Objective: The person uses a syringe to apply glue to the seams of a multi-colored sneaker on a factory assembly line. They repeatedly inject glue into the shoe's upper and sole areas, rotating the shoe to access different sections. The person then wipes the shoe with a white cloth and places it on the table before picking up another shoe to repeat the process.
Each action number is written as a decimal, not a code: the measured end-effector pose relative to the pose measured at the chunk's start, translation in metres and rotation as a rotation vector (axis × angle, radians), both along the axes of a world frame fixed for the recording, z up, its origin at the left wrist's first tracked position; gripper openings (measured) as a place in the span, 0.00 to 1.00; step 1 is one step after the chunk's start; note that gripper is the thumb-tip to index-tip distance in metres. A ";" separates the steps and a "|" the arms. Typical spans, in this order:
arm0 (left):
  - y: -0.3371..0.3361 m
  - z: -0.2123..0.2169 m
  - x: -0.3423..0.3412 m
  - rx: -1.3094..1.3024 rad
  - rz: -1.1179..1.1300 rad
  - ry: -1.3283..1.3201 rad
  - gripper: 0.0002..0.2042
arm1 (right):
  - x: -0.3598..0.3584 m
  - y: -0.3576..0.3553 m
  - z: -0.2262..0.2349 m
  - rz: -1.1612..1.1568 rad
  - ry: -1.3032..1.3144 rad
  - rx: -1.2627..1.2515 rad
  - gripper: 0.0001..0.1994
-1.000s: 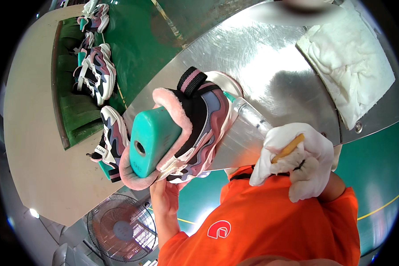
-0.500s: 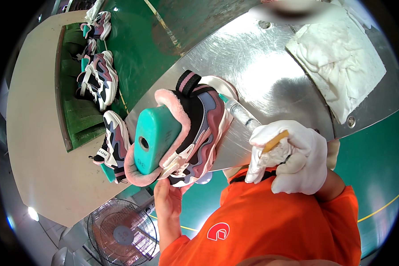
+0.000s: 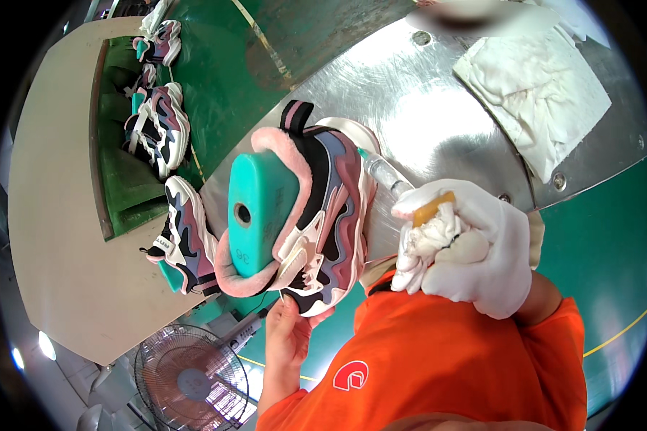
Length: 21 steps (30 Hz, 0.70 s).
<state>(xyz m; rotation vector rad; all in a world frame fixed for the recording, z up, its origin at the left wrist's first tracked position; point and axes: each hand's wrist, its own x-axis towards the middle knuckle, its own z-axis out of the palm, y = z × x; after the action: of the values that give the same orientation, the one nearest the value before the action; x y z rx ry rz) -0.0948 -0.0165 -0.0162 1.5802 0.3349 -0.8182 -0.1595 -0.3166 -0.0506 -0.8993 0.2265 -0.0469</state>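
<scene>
A sneaker (image 3: 349,183) in black, mauve and white, with pink fluffy lining, has a teal shoe last (image 3: 262,230) inside it. It is tilted on its side with the last's top facing me. My bare left hand (image 3: 287,337) grips its toe end from below, thumb against the sole edge. My right hand (image 3: 482,251), in a white glove, is closed around a clear syringe (image 3: 386,174) with a teal tip. That tip is at the sole edge near the heel; I cannot tell if it touches. A wadded white cloth (image 3: 435,237) and an amber-coloured piece (image 3: 435,208) are also in the glove.
A metal table (image 3: 381,79) lies beyond the sneaker, with a crumpled white cloth (image 3: 532,93) on a pad. At left, more sneakers (image 3: 169,129) sit along a green trough and cream tabletop (image 3: 50,215). A fan (image 3: 190,381) stands below. Something blurred crosses the top edge.
The sneaker and my left hand have shifted slightly right and turned a little. My gloved right hand has moved slightly up and left, the syringe tip staying near the sole edge.
</scene>
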 end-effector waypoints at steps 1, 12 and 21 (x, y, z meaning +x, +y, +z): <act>-0.001 0.000 -0.003 -0.008 0.006 0.015 0.25 | 0.000 0.000 0.003 0.010 0.019 -0.034 0.25; -0.023 -0.019 -0.025 -0.104 -0.103 0.081 0.27 | -0.003 0.004 0.021 -0.002 0.088 0.049 0.24; -0.043 -0.020 -0.027 -0.318 -0.055 0.225 0.29 | -0.009 0.010 0.020 -0.048 0.084 0.002 0.22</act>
<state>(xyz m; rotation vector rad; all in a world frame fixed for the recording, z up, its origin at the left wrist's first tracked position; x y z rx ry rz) -0.1216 -0.0596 -0.0360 1.2083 0.3065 -1.0411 -0.1683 -0.3066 -0.0311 -0.8951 0.3268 -0.0535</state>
